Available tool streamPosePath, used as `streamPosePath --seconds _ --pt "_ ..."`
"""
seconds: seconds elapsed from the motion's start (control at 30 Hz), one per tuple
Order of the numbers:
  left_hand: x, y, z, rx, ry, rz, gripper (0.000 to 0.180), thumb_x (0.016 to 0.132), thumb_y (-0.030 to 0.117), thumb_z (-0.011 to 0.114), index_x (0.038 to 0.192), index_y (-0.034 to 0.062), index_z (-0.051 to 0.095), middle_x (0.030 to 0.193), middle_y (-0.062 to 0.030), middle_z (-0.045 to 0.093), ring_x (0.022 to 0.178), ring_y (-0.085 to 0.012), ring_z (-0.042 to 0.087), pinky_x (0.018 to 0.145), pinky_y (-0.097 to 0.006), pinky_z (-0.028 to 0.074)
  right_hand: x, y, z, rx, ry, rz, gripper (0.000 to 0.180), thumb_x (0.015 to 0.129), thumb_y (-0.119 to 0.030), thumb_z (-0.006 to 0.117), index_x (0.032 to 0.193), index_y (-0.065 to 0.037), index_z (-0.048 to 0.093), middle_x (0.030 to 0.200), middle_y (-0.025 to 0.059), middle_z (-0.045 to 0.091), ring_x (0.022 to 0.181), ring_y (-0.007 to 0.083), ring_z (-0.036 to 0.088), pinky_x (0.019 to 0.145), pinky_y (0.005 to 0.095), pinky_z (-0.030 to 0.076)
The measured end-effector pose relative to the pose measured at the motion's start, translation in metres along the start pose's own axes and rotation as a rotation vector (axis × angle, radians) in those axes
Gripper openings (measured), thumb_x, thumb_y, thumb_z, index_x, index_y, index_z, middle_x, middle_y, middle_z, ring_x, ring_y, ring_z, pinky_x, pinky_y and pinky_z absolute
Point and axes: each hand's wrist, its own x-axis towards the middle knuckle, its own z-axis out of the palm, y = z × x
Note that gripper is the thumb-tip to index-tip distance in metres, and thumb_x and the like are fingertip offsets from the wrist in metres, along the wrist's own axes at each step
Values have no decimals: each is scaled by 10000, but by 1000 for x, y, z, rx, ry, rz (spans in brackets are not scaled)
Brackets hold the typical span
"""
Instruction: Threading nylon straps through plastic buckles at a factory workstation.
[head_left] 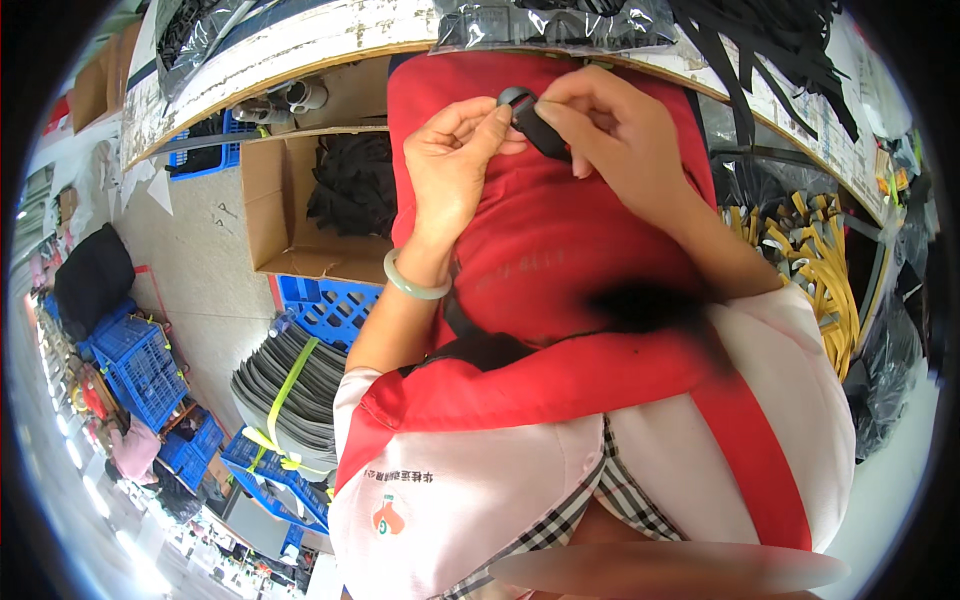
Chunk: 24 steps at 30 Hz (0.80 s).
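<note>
Above my red apron (570,220), both hands meet at a small black buckle (516,97) with a rounded edge. Its exact shape is partly covered by fingers. A piece of black webbing (543,132) runs from it and hangs down between the hands. My left hand (455,150), below a pale bangle on the wrist, pinches the buckle's left side between thumb and fingers. From the other side, my right hand (615,125) has thumb and forefinger closed on the webbing close to the buckle, its other fingers curled.
A worn white worktable (290,68) bears clear plastic bags (550,30) and black straps (770,45) drooping over its edge. An open cardboard box (275,205) holds black material. Stacked dark strips (290,390) and blue crates (140,365) stand left, yellow straps (825,265) right.
</note>
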Motion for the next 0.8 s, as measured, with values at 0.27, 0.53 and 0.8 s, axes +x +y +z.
streamPosePath --seconds 0.27,0.53,0.8 --pt "-4 -8 -3 270 -13 184 159 848 -23 661 1005 -48 666 856 -52 665 733 -89 629 666 -194 521 13 30 7 198 32 89 155 923 -143 588 987 -3 576 723 26 581 540 67 557 467 193 451" --pt "-18 19 -15 243 -135 140 135 861 -22 638 990 -45 674 825 -28 625 712 -77 581 639 -189 460 24 50 -6 539 -465 418 226 939 -243 589 960 -19 600 693 -13 530 490 57 476 439 193 385" --pt "-76 129 -97 1057 216 39 248 839 31 668 1083 -9 660 887 -42 645 812 -116 599 711 -229 464 37 60 -17 276 -234 307 192 903 -216 628 866 -28 616 644 -20 527 538 46 484 490 199 392"
